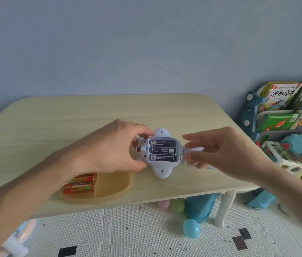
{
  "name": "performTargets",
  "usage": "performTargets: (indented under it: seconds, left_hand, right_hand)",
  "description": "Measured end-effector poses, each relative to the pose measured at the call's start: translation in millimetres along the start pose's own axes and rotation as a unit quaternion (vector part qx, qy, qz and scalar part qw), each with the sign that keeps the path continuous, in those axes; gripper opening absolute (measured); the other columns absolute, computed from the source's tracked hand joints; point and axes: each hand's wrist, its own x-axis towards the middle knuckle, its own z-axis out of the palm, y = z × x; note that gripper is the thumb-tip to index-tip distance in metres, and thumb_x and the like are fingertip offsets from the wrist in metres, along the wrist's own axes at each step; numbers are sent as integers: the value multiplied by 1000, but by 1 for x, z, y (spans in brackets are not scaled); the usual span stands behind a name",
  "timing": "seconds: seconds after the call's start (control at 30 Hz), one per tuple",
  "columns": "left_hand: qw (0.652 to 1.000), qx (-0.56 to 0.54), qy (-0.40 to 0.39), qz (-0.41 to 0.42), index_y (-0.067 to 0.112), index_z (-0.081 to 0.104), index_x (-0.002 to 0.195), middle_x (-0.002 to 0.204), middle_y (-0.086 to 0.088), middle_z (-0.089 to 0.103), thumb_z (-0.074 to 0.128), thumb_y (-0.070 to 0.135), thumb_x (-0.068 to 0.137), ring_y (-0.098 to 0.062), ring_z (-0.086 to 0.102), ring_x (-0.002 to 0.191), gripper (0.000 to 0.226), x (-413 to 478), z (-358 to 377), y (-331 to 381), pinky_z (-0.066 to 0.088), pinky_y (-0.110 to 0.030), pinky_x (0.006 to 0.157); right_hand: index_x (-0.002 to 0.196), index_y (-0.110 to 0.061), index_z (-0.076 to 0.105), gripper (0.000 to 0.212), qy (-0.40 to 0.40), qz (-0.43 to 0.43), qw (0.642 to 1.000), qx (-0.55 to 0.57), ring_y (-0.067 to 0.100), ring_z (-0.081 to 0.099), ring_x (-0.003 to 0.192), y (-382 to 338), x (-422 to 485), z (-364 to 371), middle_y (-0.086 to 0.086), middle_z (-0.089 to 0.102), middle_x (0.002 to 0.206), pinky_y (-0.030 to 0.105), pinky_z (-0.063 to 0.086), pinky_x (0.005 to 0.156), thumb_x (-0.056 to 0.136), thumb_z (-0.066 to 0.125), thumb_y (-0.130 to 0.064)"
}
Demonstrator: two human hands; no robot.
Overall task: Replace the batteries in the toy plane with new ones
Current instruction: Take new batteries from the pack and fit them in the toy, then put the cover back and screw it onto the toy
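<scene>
Three batteries (162,150) in toy plane (162,170) above table (54,127) centre; left hand (113,145) grips it; right hand (226,151) hold unclear.

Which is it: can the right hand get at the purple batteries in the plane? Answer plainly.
Probably yes. The left hand grips the toy plane belly-up, its compartment is uncovered, and the three purple batteries lie exposed. The right hand is just beside them, nothing between.

Your toy plane (162,169): white, 1 red dot. Its 3 purple batteries (162,151) carry white lettering. Orange batteries (80,185): gold sheen, red ends. Tray (113,184) amber. Table (54,127) pale wood grain. Floor mat (128,234) cream, black and brown squares.
</scene>
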Motion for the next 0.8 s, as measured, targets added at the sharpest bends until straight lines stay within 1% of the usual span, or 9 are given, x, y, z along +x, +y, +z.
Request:
performTargets:
  seconds: [0.13,0.2,0.27,0.37,0.47,0.53,0.63,0.73,0.8]
  left_hand:
    - [1000,-1,-2,0,37,69,118,102,17,75,83,35,70,-6,72,95,49,-2,-2,-1,58,-33,82]
    - [1000,11,3,6,36,69,115,102,15,74,82,37,70,-7,69,97,46,-2,-2,0,56,-37,86]
    - [999,34,15,10,37,68,119,104,19,70,82,41,71,-3,62,101,49,-1,-1,1,51,-30,93]
    - [998,61,28,21,40,63,126,109,26,65,79,49,72,1,54,107,56,0,1,0,40,-26,104]
    - [997,60,33,33,41,61,126,106,35,58,79,55,72,13,41,117,59,0,4,0,33,-16,103]
    - [997,56,35,40,41,61,126,104,36,56,78,60,71,17,37,118,61,0,6,-1,30,-13,100]
    - [997,55,38,42,41,62,128,108,33,61,75,65,70,7,48,111,64,1,8,-1,32,-19,102]
    - [996,60,37,51,40,65,127,111,31,66,71,69,69,3,53,110,64,3,8,-1,32,-26,106]
    - [996,61,34,56,40,67,125,110,32,66,67,71,69,4,54,110,64,3,8,-2,33,-28,106]
  right_hand:
    - [113,-38,81,31,95,-40,987,-127,-3,77,76,11,11,-30,-20,82,98,29,64,86,84,86,-29]
    - [106,-41,80,25,94,-52,983,-146,-4,72,75,18,13,-37,-22,79,91,12,59,76,85,86,-28]
    - [105,-43,77,24,61,-61,980,-179,-12,66,79,22,12,-39,-27,72,86,4,50,69,82,86,-38]
    - [115,-43,77,49,11,-57,972,-230,-8,63,88,27,12,-33,-22,73,101,15,49,79,71,80,-65]
    - [123,-44,73,54,-13,-63,963,-263,-15,54,90,31,12,-26,-20,74,111,22,48,84,73,81,-64]
    - [123,-44,72,51,-23,-68,963,-261,-12,58,88,33,14,-26,-20,75,112,18,48,80,76,82,-60]
    - [125,-38,74,54,9,-81,970,-228,-10,66,89,29,14,-31,-22,76,107,16,54,78,74,84,-54]
    - [128,-30,75,68,68,-132,981,-125,-4,72,95,14,10,-32,-23,77,107,23,61,86,67,81,-59]
    - [127,-27,75,64,71,-174,981,-54,0,74,99,0,6,-25,-19,79,109,22,61,88,69,83,-54]
